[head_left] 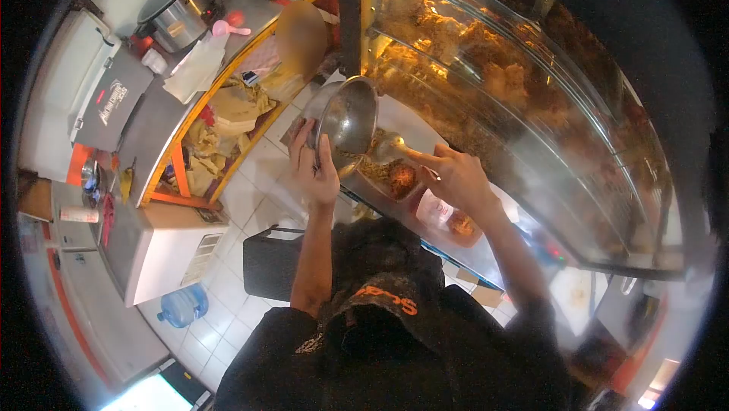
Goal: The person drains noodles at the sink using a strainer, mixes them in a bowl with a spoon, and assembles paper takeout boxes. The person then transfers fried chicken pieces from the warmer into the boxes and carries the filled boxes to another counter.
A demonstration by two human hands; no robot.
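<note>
My left hand (317, 172) grips a shiny metal bowl (348, 118) by its side, with the thumb near the rim. The bowl is tilted on its side, its inside facing right. Fingers closed, my right hand (459, 181) holds a metal spoon (391, 147), whose rounded head is close to the bowl's lower rim. Beneath them sits a container of brown crumbly food with a reddish-orange piece (402, 181) in it. Nearer my right wrist is a clear plastic tub (439, 213) with a label and orange contents.
A glass display case (501, 92) with several fried pieces stands at the right. To the left runs a counter (156, 103) with a large pot (173, 12), a pink scoop (228, 29) and papers. A black stool (272, 263) and blue water jug (184, 306) are on the tiled floor.
</note>
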